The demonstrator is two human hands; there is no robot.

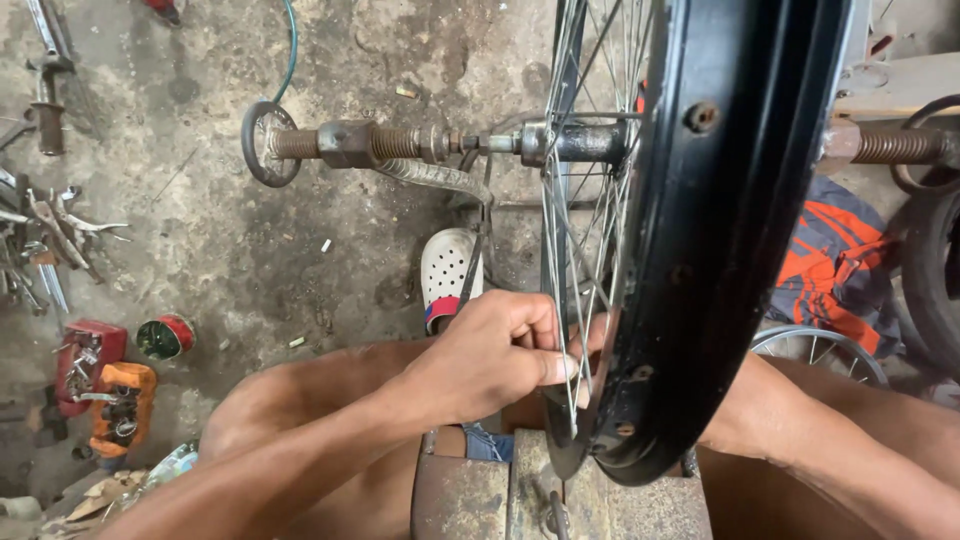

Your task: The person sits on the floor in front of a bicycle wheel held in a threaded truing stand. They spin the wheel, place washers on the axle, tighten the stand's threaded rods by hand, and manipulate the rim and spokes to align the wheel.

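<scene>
A black bicycle wheel rim [720,230] with thin metal spokes [580,250] stands upright in a truing stand, its hub [585,142] held on a threaded axle [390,143]. My left hand [495,350] is curled at the low part of the rim, fingers pinching a spoke near its nipple. My right hand is hidden behind the rim; only its forearm [830,440] shows at the lower right, and a few fingertips [597,335] peek through the spokes.
Wrenches and pliers [50,240] lie on the concrete floor at left, with a red box [85,360], an orange tool [120,405] and a small round tin [165,337]. A white clog [448,275] is under the stand. Orange-striped cloth [835,265] and another wheel [815,350] lie at right.
</scene>
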